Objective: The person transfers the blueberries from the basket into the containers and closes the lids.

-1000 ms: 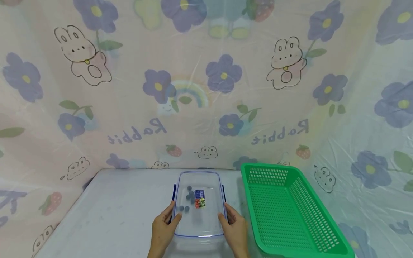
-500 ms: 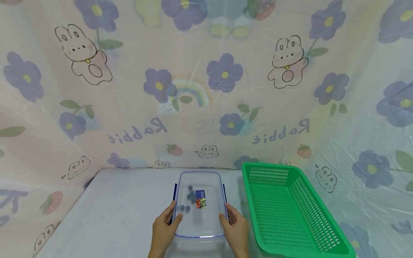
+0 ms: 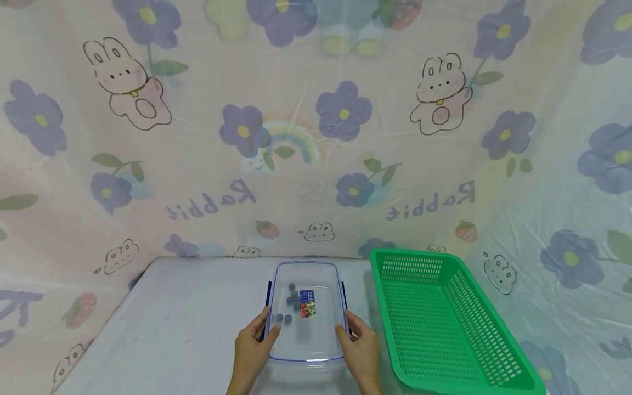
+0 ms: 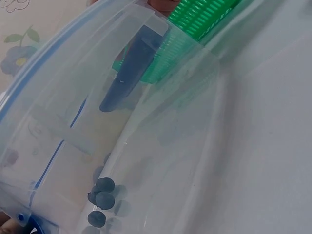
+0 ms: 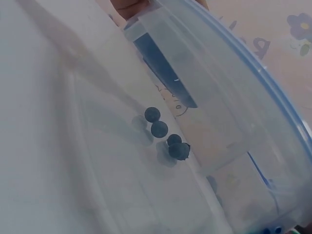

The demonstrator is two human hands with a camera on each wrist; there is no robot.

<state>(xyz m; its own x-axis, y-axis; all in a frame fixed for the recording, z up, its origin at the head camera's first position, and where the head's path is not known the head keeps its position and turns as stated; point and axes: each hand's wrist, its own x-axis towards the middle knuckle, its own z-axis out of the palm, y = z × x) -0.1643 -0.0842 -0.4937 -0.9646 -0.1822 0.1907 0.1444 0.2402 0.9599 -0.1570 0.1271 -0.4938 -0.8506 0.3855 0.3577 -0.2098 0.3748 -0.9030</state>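
A clear plastic food container (image 3: 306, 360) with a blue-edged lid is between my hands, above the white table. My left hand (image 3: 250, 348) grips its left side, thumb on the top edge and fingers along the side. Gripping the opposite side the same way is my right hand (image 3: 362, 348). Several blueberries (image 3: 289, 300) lie inside, toward the left; both wrist views show blueberries (image 4: 105, 200) through the clear wall. A blue side clip (image 3: 269, 293) stands out on the left, another clip (image 3: 344, 295) on the right. The fingers' undersides are hidden.
A green plastic basket (image 3: 390, 340) with slotted walls stands close to the right of the container. The white table (image 3: 187, 318) extends to the left. A patterned curtain (image 3: 296, 219) hangs behind the table and at both sides. A colourful label (image 3: 307, 304) shows on the container.
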